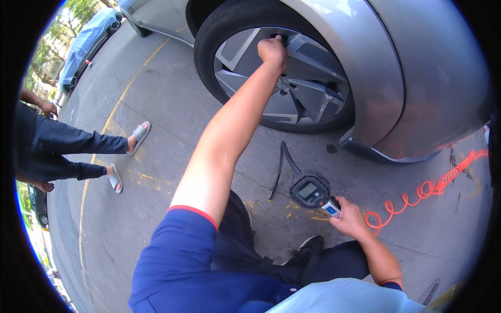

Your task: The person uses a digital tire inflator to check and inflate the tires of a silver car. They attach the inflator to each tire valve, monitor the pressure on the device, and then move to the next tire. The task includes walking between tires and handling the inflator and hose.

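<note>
And here's the tyre gauge (310, 191), out over the ground below the wheel, its round dark body and small grey screen facing up. The right hand (350, 218) has it, fingers closed firmly around the handle. From the gauge a short black hose (282, 161) arcs up and drops back, its tip hanging loose, well apart from the wheel (308, 65).

So where do we stand? The gauge is in hand, that much is done; the hose tip and the wheel are not yet joined, so that link looks left to make. I can't read the screen from here.

Up top, the left hand (272, 50) is at the upper part of the wheel, fingers curled in at a dark gap near the rim. Are they pinching something? The tips are hidden, so I can't tell. That left arm reaches out long and nearly straight, while the right arm sits low and bent, close to the body.

Further out, an orange coiled hose (443, 182) trails off right, past the corner of the silver car (360, 57). Over on the left stands another person (68, 141) in dark trousers and pale slippers, with a covered car (88, 44) beyond.
</note>
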A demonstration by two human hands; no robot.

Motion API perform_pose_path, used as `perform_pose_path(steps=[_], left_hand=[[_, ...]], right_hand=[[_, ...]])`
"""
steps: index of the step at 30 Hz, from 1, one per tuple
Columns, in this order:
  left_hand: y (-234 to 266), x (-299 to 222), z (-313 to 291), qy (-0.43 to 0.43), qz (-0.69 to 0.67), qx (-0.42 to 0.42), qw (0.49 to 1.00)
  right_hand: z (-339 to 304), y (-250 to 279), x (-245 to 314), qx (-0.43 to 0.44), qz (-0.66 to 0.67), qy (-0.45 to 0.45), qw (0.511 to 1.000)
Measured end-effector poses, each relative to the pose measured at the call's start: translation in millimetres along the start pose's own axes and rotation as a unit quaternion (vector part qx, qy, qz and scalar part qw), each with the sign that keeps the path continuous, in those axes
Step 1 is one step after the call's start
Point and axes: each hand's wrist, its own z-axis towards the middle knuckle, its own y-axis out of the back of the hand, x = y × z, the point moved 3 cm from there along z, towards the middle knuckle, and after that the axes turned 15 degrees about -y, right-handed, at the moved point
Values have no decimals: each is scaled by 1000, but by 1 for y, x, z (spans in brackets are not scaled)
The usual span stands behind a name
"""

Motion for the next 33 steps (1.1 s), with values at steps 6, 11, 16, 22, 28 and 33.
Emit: perform_pose_path(steps=[6, 11, 16, 22, 28, 33], left_hand=[[-7, 13, 6, -18, 50, -56, 997], [-11, 2, 0, 12, -31, -93, 995], [-10, -11, -15, 73, -108, -99, 987], [-14, -22, -20, -26, 83, -75, 993], [-20, -23, -29, 38, 0, -112, 993], [-17, -17, -18, 87, -46, -142, 985]], right_hand=[[-6, -4, -10, -13, 13, 13, 1000], [-2, 0, -9, -19, 30, 9, 999], [-1, 2, -10, -26, 46, 3, 999], [-4, 5, -7, -28, 42, 8, 999], [0, 6, -6, -14, 33, -5, 999], [0, 5, -8, -18, 31, -6, 999]])
